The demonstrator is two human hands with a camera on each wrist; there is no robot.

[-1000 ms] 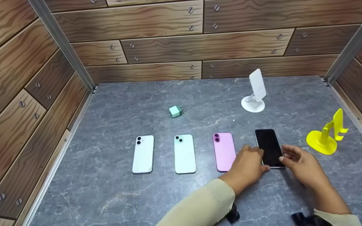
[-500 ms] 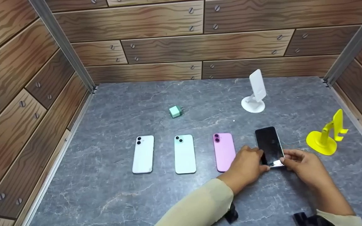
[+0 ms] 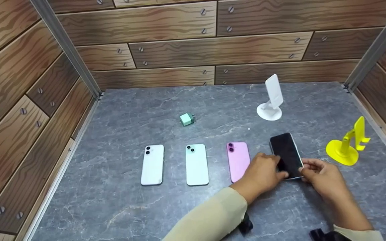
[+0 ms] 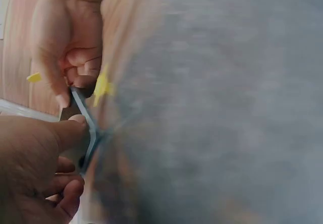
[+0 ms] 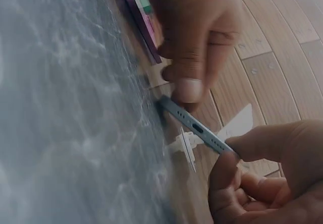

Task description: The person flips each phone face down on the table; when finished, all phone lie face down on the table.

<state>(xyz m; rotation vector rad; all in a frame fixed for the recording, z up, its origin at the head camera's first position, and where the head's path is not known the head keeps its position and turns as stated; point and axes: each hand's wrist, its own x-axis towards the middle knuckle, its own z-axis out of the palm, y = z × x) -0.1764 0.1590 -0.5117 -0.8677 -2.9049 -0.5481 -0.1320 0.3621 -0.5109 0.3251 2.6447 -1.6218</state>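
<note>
A black-screened smartphone point(image 3: 286, 155) lies face up among my hands, turned a little, its right edge raised. My right hand point(image 3: 323, 175) pinches its lower right corner, thumb on the screen side and fingers beneath. At the lower left, my left hand point(image 3: 261, 172) holds the other edge, thumb near the bottom corner. The right wrist view shows the phone's bottom edge point(image 5: 198, 128) with its port, tilted between both hands. Close by my left hand lies a pink phone point(image 3: 238, 160), back up and partly covered by that hand.
A mint phone point(image 3: 197, 164) and a white phone point(image 3: 152, 164) lie back up further left. Behind them sits a green charger plug point(image 3: 187, 119). A white phone stand point(image 3: 273, 97) is at the back right, a yellow phone stand point(image 3: 345, 144) at the right.
The black-screened phone has turned slightly counterclockwise and its top has shifted away and left. My right fingers have moved in under its right edge. The other phones and stands stay put.
</note>
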